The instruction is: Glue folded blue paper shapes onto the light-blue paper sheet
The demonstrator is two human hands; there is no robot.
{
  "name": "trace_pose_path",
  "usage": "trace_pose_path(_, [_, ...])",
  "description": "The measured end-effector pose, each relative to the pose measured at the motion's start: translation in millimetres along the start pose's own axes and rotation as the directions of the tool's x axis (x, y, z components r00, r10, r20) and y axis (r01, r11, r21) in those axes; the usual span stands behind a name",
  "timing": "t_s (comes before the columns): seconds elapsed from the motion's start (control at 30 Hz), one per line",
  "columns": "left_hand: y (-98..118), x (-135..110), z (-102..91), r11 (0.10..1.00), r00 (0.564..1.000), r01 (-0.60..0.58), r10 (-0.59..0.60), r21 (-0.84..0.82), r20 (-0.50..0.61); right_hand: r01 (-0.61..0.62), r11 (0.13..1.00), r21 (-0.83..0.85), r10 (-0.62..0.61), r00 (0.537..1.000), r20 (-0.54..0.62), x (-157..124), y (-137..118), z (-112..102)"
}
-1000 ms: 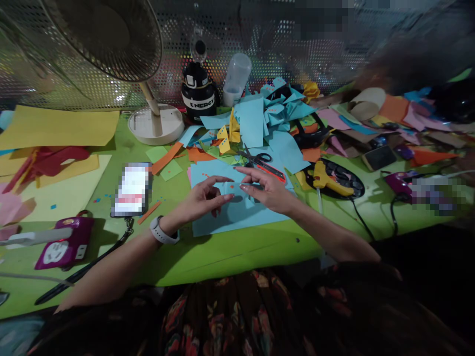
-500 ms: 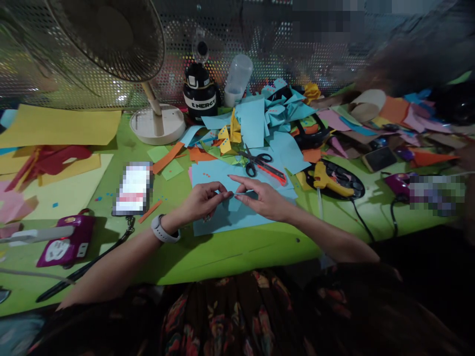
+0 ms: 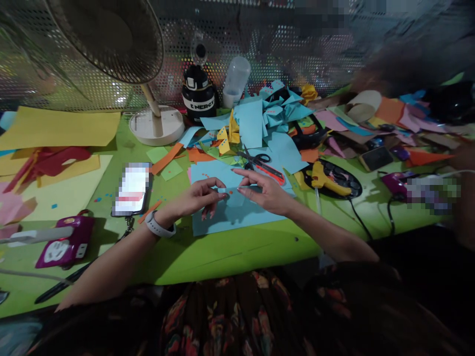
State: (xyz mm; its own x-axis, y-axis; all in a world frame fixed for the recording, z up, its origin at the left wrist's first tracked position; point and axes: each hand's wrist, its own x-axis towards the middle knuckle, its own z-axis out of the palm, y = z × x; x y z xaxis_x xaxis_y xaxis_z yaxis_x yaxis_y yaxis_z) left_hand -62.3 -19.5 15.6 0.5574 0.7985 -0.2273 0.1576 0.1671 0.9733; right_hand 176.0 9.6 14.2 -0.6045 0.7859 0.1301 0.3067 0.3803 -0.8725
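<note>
A small piece of light blue paper [image 3: 237, 196] with a tiny orange-red dot is between my hands, above larger blue sheets [image 3: 208, 225] on the table. My left hand [image 3: 196, 198], with a pale watch band [image 3: 159, 225] at its wrist, pinches the left end between thumb and forefinger; its other fingers curl below. At the right end, my right hand [image 3: 264, 192] grips the paper between thumb and fingers, its forefinger stretched out above. The paper's outline blends into the sheet behind. Black scissors [image 3: 256, 160] and a red cutter [image 3: 273, 175] lie just beyond my right hand.
A phone [image 3: 131, 189] and a purple device [image 3: 69, 242] lie left on the green table [image 3: 222, 257]. A fan [image 3: 156, 126], a black bottle [image 3: 199, 96] and a heap of blue paper [image 3: 276, 106] stand behind. At right is a yellow glue gun [image 3: 328, 182].
My hands have drawn slightly apart, the left one moving left. More of the blue paper and its orange-red dot now show between the fingertips.
</note>
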Motion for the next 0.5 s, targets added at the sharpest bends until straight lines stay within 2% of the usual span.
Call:
trace_pose_path(0.07, [-1.7, 0.5, -1.4, 1.000, 0.999, 0.018, -0.018, -0.014, 0.036, -0.010, 1.000, -0.017, 0.010, 1.000, -0.003, 0.4, -0.6, 0.7])
trace_pose_path(0.17, [-3.3, 0.4, -1.3, 1.000, 0.999, 0.028, -0.028, 0.005, 0.033, -0.018, 0.999, -0.039, 0.018, 1.000, -0.004, 1.5, -1.5, 1.8])
trace_pose_path(0.5, [-11.9, 2.7, 0.6, 0.999, 0.999, -0.040, 0.041, -0.022, 0.026, -0.029, 0.999, -0.014, 0.030, 0.998, 0.061, 6.8, -1.6, 2.4])
